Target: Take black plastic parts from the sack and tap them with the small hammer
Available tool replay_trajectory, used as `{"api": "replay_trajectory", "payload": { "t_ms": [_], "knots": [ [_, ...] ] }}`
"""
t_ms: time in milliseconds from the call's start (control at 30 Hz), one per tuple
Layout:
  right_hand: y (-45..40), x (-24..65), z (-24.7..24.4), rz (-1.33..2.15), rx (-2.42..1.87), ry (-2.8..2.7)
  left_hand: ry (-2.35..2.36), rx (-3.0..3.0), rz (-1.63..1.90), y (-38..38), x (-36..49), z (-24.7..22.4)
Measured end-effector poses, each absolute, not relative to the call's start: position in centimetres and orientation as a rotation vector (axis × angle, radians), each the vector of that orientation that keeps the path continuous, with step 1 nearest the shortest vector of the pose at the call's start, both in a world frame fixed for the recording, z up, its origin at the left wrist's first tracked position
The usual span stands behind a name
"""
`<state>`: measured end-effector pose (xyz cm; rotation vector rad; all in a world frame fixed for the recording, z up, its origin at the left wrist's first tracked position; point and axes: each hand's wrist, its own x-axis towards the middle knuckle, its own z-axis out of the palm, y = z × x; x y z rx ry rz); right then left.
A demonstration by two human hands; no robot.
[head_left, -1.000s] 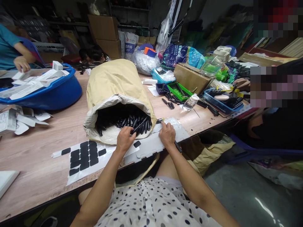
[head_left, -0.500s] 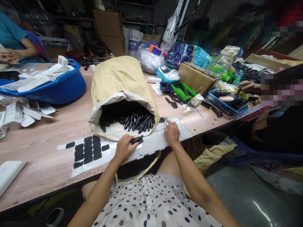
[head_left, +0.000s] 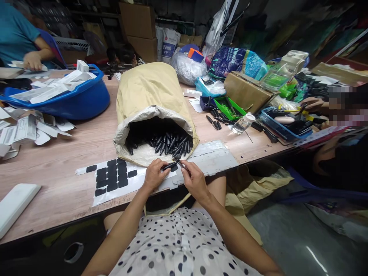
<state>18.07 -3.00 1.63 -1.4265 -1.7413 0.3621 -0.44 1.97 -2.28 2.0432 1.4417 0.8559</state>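
Note:
My left hand (head_left: 154, 174) is closed around a slim black pen-shaped piece (head_left: 170, 166), which points right in front of the sack's mouth. My right hand (head_left: 196, 181) pinches a thin tool with a round dark head (head_left: 178, 157). That head is right by the black piece's end; whether they touch I cannot tell. Just behind both hands, a tan woven sack (head_left: 152, 86) lies open toward me, with many similar black pieces (head_left: 169, 142) inside its mouth. Below it is a white sheet with black rounded stickers (head_left: 112, 177), and a grey flat board (head_left: 214, 156) lies under the hands.
A blue basin (head_left: 86, 101) of white boxes stands left, with loose boxes (head_left: 27, 128) before it. A white block (head_left: 17, 207) lies at left front. Toward the right are a green tray (head_left: 230, 109), a clear bottle (head_left: 243, 124) and a blue basket (head_left: 283, 128). Co-workers sit on both sides.
My right hand has come left from the grey board's far side to the black piece, bringing the thin tool. My left hand still holds its piece. The view has shifted slightly.

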Motion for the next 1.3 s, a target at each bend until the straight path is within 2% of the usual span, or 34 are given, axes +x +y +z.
{"api": "replay_trajectory", "payload": {
  "t_ms": [533,667,867,1000,1300],
  "knots": [
    [-3.5,16.8,0.7,0.421,-1.47,-1.904,1.45,2.024,0.824,2.0,-0.1,-1.7],
    [-2.2,18.4,0.9,0.341,-1.484,-1.782,1.451,2.005,0.825,2.0,0.0,-1.8],
    [2.5,24.0,1.3,0.027,-1.9,-1.467,1.463,1.968,0.813,1.9,0.0,-1.5],
    [5.1,26.4,0.1,-0.01,-2.208,-1.433,1.459,1.937,0.82,1.8,0.0,-1.2],
    [6.3,26.8,-2.2,-0.221,-2.292,-1.55,1.462,1.906,0.826,1.7,0.0,-1.4]
  ]
}}
